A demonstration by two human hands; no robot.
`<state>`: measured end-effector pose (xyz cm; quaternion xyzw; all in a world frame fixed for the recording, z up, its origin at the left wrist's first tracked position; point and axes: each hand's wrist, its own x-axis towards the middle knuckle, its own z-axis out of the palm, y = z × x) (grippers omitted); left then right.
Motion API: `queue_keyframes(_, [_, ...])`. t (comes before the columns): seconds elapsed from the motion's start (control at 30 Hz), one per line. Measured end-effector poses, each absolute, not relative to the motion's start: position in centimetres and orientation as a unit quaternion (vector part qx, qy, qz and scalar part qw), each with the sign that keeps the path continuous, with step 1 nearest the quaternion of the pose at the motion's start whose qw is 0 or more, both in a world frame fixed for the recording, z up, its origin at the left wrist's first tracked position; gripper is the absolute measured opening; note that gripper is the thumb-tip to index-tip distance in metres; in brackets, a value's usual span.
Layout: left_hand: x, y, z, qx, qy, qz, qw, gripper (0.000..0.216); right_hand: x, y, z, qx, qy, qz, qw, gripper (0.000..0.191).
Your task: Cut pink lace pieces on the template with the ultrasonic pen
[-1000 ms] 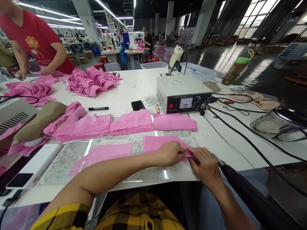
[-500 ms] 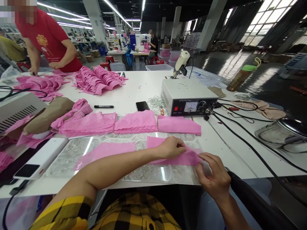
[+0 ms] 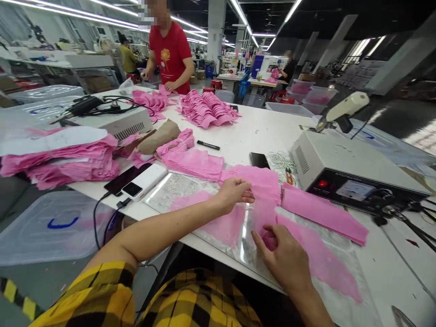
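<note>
I had the pink cloth (image 3: 264,209) between two hands, probably to lay it straight over the clear plate (image 3: 163,193). The left hand (image 3: 235,195), at ten o'clock, kept bent fingers together; I couldn't tell if it pinched. The right hand (image 3: 285,254), at five, had its thumb apart from its curled fingers. Half a second earlier, both worked at the flat piece (image 3: 316,254), now untouched at four.

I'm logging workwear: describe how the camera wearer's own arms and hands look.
The left sleeve is checked in yellow and black. Both forearms are bare. The left hand and right hand wear no gloves; no ring or watch shows. The right sleeve is out of view.
</note>
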<state>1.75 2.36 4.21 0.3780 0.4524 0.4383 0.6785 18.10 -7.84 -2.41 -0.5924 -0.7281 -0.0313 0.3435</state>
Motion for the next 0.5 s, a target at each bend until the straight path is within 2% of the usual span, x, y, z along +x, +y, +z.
queue_keyframes(0.17, [-5.1,-0.5,3.1,0.302,0.452,0.507,0.669,0.022,16.3,-6.9,-2.7,-0.577,-0.762,0.005,0.294,0.045])
queue_keyframes(0.27, [-8.5,-2.5,1.7,0.273,0.457,0.532,0.658,0.028,16.0,-7.3,-2.6,-0.559,-0.778,0.021,0.284,0.042])
queue_keyframes(0.5, [-10.3,-3.9,-0.8,0.247,0.456,0.537,0.666,0.04,14.7,-6.8,-2.2,-0.522,-0.8,0.037,0.295,0.03])
